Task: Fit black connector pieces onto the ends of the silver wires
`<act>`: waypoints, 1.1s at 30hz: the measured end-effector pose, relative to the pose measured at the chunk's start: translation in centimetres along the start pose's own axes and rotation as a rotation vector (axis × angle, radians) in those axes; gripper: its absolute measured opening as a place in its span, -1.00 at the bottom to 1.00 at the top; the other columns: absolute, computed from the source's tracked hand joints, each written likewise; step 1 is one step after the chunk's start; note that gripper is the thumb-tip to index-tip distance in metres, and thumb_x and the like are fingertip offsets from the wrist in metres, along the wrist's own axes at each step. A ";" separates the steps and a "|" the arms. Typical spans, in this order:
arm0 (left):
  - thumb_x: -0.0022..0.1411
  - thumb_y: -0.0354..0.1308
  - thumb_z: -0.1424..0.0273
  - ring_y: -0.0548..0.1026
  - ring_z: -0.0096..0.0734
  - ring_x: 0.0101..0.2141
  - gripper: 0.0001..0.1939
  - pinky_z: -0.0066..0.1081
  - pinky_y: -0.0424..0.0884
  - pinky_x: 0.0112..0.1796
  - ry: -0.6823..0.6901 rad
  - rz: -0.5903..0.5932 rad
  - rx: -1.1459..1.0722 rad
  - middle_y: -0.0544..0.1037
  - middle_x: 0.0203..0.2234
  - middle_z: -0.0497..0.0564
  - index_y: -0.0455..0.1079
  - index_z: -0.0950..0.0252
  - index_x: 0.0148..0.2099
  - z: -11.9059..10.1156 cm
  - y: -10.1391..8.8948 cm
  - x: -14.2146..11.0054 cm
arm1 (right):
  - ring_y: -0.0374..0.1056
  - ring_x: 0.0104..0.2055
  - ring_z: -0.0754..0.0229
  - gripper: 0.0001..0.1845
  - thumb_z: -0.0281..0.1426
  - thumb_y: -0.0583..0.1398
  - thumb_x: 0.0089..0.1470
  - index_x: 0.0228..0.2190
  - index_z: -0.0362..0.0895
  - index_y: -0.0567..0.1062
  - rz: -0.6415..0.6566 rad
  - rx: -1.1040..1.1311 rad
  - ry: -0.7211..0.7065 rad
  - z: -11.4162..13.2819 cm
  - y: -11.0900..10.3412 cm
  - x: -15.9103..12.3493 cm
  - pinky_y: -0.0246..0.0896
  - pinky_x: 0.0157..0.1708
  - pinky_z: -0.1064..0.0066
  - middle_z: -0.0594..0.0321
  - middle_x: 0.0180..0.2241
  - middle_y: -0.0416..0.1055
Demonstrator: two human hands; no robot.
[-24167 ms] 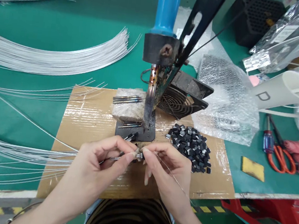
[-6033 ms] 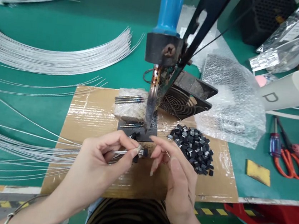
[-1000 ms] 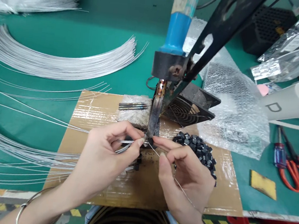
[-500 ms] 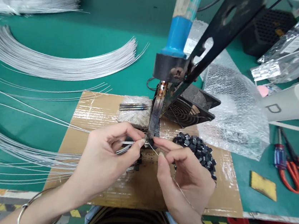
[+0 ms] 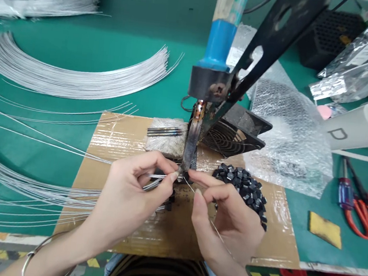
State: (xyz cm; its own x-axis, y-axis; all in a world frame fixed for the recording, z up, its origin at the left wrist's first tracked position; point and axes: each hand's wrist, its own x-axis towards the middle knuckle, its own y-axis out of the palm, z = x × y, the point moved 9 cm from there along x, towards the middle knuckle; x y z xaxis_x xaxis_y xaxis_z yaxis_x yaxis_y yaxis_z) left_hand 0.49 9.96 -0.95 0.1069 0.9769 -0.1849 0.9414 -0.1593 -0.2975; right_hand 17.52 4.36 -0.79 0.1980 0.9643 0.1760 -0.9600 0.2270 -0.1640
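Observation:
My left hand (image 5: 131, 194) pinches a small bunch of thin silver wires (image 5: 156, 179), their ends held at the tip of the soldering iron (image 5: 190, 145). My right hand (image 5: 228, 214) pinches a single fine wire (image 5: 189, 185) and holds its end at the same tip. The iron hangs tip-down from a blue-handled black stand (image 5: 218, 53). Both hands work over a taped cardboard sheet (image 5: 120, 144). A heap of small black components (image 5: 242, 191) lies just right of my right hand.
Bundles of long silver wires (image 5: 74, 77) fan over the green mat at left. A sponge block with pins (image 5: 166, 138) and a black fan (image 5: 229, 130) sit behind the iron. Bubble wrap (image 5: 290, 137), a white tube (image 5: 358, 127), red scissors (image 5: 361, 211) and a yellow pad (image 5: 325, 225) lie right.
Over the last second both hands stay at the iron tip, almost still. Earlier they were lower, near the cardboard's front, fitting a small black component onto wire ends.

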 end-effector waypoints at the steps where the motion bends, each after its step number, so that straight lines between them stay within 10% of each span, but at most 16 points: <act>1: 0.20 0.33 0.43 0.57 -0.42 -0.42 -0.92 -0.48 0.40 -0.43 0.003 0.000 -0.003 0.69 -0.39 -0.03 0.55 0.26 -0.37 0.0 0.0 0.0 | 0.65 -0.02 0.02 -0.80 -0.56 0.27 0.22 -0.39 -0.04 0.47 -0.005 -0.007 -0.005 0.0 0.0 0.0 0.53 0.00 0.21 0.11 -0.05 0.69; 33: 0.19 0.33 0.42 0.59 -0.42 -0.42 -0.92 -0.49 0.40 -0.46 0.019 -0.012 0.008 0.70 -0.39 -0.05 0.55 0.24 -0.38 0.0 -0.1 -0.1 | 0.61 0.05 0.16 -0.77 -0.65 0.30 0.20 -0.32 -0.07 0.50 0.014 0.017 -0.075 -0.3 0.1 -0.6 0.43 0.13 0.36 0.23 0.01 0.66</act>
State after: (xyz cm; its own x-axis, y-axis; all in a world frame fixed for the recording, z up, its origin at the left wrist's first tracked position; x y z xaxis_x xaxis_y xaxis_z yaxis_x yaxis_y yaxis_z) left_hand 0.43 9.90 -0.89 0.1017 0.9813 -0.1634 0.9400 -0.1486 -0.3072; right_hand 17.39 3.86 -1.18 0.1696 0.9543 0.2459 -0.9660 0.2104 -0.1503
